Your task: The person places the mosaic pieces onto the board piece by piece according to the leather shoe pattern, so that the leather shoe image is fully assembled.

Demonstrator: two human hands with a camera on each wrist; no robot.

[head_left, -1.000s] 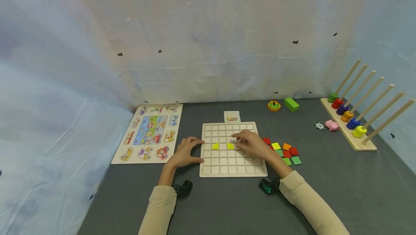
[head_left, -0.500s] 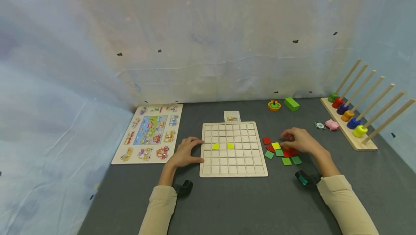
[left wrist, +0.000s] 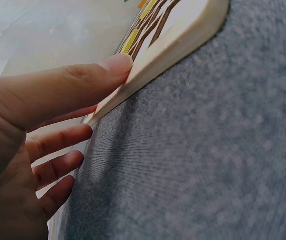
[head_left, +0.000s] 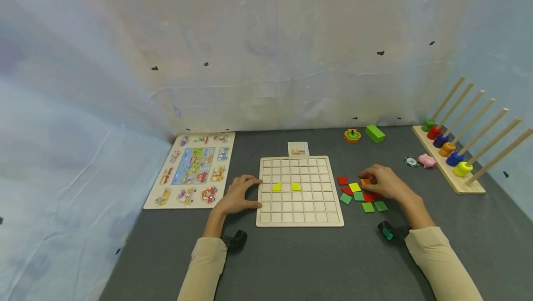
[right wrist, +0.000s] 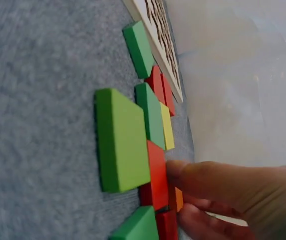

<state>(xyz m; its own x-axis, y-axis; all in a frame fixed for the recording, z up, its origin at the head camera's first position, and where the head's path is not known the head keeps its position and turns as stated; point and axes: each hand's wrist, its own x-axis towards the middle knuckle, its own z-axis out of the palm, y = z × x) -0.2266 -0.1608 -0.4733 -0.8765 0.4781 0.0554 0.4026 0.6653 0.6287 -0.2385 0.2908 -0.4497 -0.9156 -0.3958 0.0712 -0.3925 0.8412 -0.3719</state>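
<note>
Vehicle peg puzzle (head_left: 192, 170) — one, lying flat at the far left of the grey table (head_left: 291, 264), untouched.

Left hand (head_left: 236, 195) — resting against the left edge of the wooden grid board (head_left: 298, 211); the left wrist view is showing straight fingers (left wrist: 62, 142) pressing the board's rim, thumb alongside, nothing gripped.

Grid board — one, sitting at centre, carrying two yellow pieces (head_left: 276, 187) in one row, one square apart. One small pattern card (head_left: 298, 148) is lying just beyond its far edge.

Loose tiles (head_left: 359, 195) — lying just right of the board, touching or overlapping one another. Counting what is showing in the head view: three green, about three red, one yellow, one orange; some are hiding under the hand, so the red count is uncertain.

Orange tile (head_left: 366, 182) — sitting at the far side of that cluster. Right hand (head_left: 385, 183) is curling over it, fingertips (right wrist: 183, 175) pinching at its edges. Judging by looks, it is a thin, stiff, light wooden square with a smooth painted face — likely slippery when pressed flat, best taken by two opposite edges.

Far right — one spinning top (head_left: 352, 135), one green block (head_left: 374, 134), one chip (head_left: 411, 161), one pink figure (head_left: 426, 160), one peg rack (head_left: 451, 162) bearing six rings on six rods.
</note>
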